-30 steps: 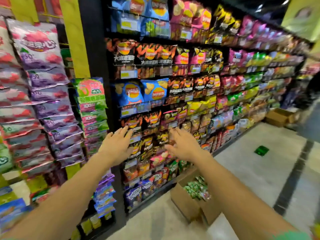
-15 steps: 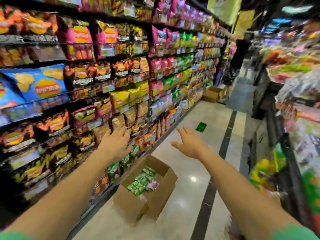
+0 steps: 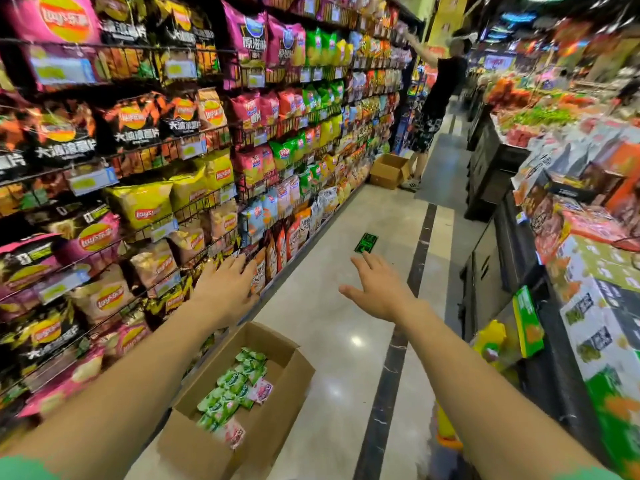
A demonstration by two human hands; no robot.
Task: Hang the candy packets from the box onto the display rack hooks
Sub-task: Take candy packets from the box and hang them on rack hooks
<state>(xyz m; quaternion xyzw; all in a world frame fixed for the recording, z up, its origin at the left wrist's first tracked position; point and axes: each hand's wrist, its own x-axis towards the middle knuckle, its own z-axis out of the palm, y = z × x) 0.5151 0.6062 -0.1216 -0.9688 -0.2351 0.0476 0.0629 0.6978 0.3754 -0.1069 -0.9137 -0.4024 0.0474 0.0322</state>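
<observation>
An open cardboard box (image 3: pixel 277 424) stands on the aisle floor by the foot of the shelving, below my arms. Inside it lie several green candy packets (image 3: pixel 230 388) and a few pink ones (image 3: pixel 263 391). My left hand (image 3: pixel 225 289) is stretched forward above the box, near the lower bags of the rack, fingers apart and holding nothing. My right hand (image 3: pixel 379 289) is held out over the bare floor, fingers spread, also empty. The candy display rack with hooks is not in view.
A tall wire snack rack (image 3: pixel 207 140) full of chip bags runs along the left. A person (image 3: pixel 436 98) stands at the far end beside another cardboard box (image 3: pixel 389 171). A green packet (image 3: pixel 366 242) lies on the floor. Product displays (image 3: pixel 571 237) line the right.
My view has swung right, from the hanging candy rack to down the aisle. Both hands stay raised and empty, and the box now sits lower and closer in the frame.
</observation>
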